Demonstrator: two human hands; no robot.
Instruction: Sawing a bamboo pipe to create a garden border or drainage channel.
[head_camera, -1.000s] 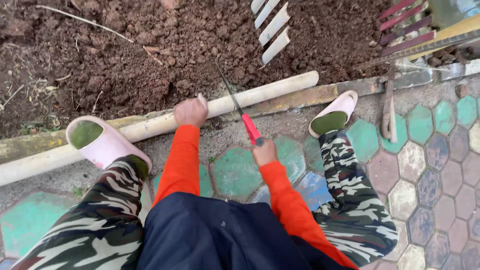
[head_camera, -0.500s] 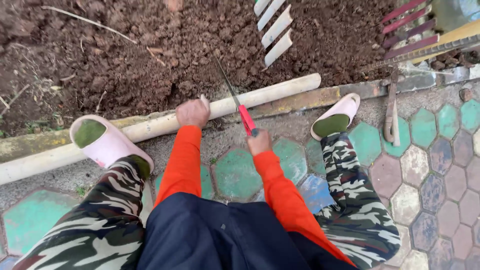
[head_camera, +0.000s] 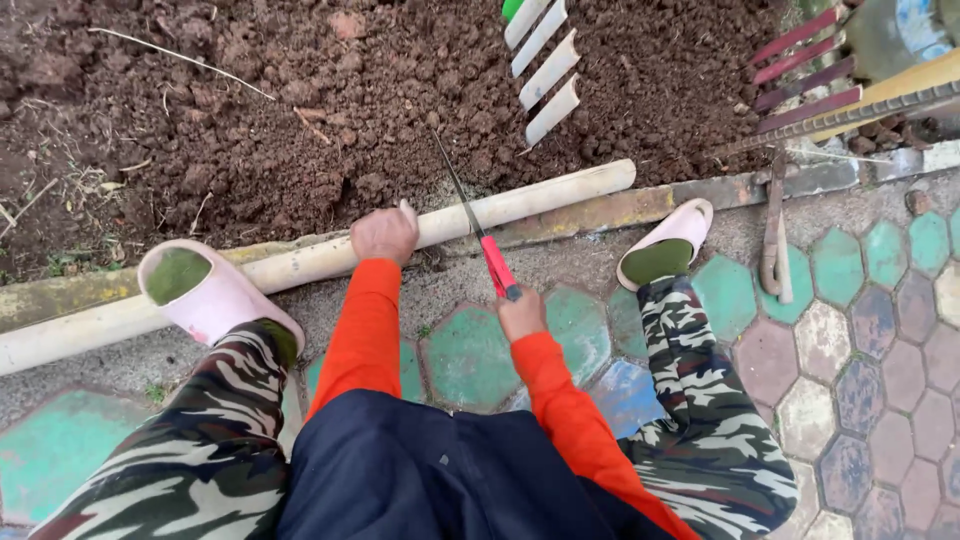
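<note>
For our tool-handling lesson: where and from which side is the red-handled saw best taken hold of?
Grip the saw by its red handle, the thick end nearest the body, coming from the paved side as the right hand does. The thin blade slants away across the pale pole, which the left hand steadies, so fingers belong well behind the blade.

Two hands show: the left hand (head_camera: 385, 233) and the right hand (head_camera: 522, 314). There is one long pale bamboo pole (head_camera: 320, 258) and one saw with a red handle (head_camera: 480, 236). Two pink slippers are on the feet, the left slipper (head_camera: 205, 290) and the right slipper (head_camera: 668, 236). Four cut pale slats (head_camera: 545, 68) stick out of the soil. One hammer (head_camera: 776, 240) lies on the paving. One rake head with reddish tines (head_camera: 805, 65) sits at the top right.
</note>
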